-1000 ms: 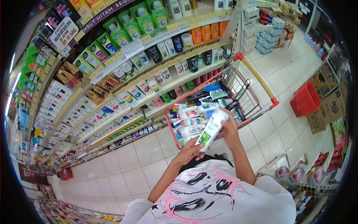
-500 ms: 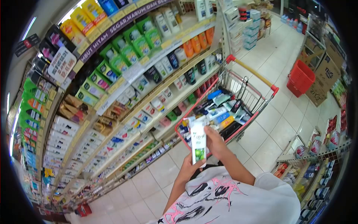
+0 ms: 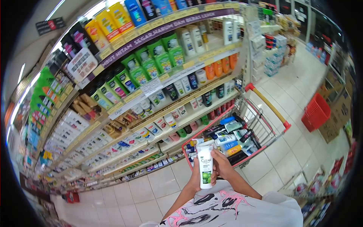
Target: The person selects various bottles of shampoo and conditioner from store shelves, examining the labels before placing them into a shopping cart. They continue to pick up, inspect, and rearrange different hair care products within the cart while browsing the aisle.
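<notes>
A white shampoo bottle (image 3: 205, 164) marked "CLEAR", with green fruit printed low on its front, is held upright before my chest. My left hand (image 3: 195, 178) grips it along its left side, near the lower half. On the other side, my right hand (image 3: 222, 163) has its fingers closed around the bottle's edge. Just beyond my hands stands a shopping cart (image 3: 267, 133) with a yellow handle and red corners. Inside it lie many bottles and tubes, among them a yellow-orange bottle (image 3: 233, 150).
To the left run long shelves (image 3: 177, 117) of bottles and boxes, with green bottles (image 3: 160, 62) on an upper tier. A red basket (image 3: 317, 112) stands against cardboard boxes (image 3: 336, 115) on the right. Tiled floor (image 3: 162, 181) shows below the shelves and past the cart.
My view has swung, so shelves and cart sit further right and lower. The shampoo bottle now faces me more squarely. My left hand has shifted from its base up along its side.
</notes>
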Demonstrator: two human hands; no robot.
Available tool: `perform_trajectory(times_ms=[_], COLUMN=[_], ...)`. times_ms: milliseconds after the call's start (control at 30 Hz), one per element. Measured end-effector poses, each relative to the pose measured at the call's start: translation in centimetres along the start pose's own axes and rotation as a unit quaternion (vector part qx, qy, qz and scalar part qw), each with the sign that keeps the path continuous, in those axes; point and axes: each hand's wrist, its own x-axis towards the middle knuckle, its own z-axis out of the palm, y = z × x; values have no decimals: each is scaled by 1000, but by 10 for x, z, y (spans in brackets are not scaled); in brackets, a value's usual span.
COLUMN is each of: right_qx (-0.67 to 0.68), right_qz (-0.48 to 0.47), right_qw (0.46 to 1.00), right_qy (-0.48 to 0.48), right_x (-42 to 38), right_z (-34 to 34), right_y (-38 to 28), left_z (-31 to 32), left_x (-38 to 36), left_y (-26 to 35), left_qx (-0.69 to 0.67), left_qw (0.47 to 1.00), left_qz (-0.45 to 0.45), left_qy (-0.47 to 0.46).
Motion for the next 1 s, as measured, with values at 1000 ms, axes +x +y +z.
perform_trajectory(times_ms=[1000], right_qx=[-351], right_qz=[38], right_qw=[902], right_qy=[-250], right_x=[73], right_z=[-55], right_y=[-31], left_z=[-32], left_x=[69], left_y=[-15], left_qx=[292], left_qw=[782], left_qz=[263], left_qy=[484])
